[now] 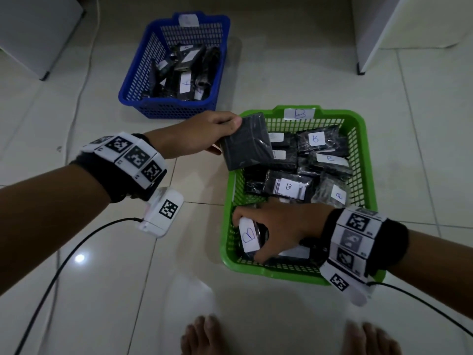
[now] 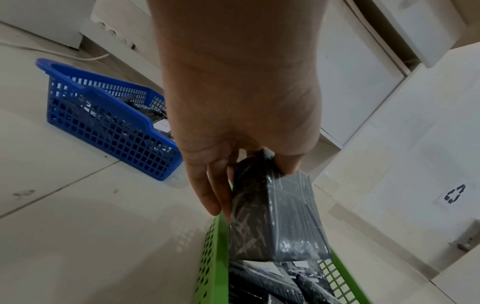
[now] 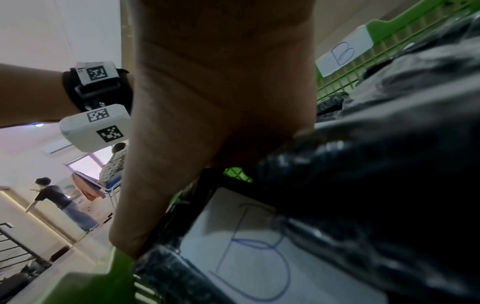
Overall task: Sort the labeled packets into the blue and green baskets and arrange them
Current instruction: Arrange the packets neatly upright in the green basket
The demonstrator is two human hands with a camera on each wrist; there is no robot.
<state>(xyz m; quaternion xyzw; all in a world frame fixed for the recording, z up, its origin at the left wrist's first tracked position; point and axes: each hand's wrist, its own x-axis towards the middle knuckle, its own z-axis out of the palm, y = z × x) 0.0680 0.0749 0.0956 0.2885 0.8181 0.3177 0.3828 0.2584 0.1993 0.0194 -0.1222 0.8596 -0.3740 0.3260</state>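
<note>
Left hand (image 1: 199, 133) pinches a dark packet (image 1: 247, 142) over green basket's (image 1: 363, 139) far-left corner. Right hand (image 1: 284, 226) grips a B packet (image 1: 249, 235) inside, near-left; finger detail blurred.

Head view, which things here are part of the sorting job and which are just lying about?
Part of the job:
- green basket, tagged B
- blue basket
- unlabeled-side packet gripped by left hand
- B packet gripped by right hand
- B packets in the green basket

Just lying about:
- black cable
- white cabinet
- bare feet
</note>
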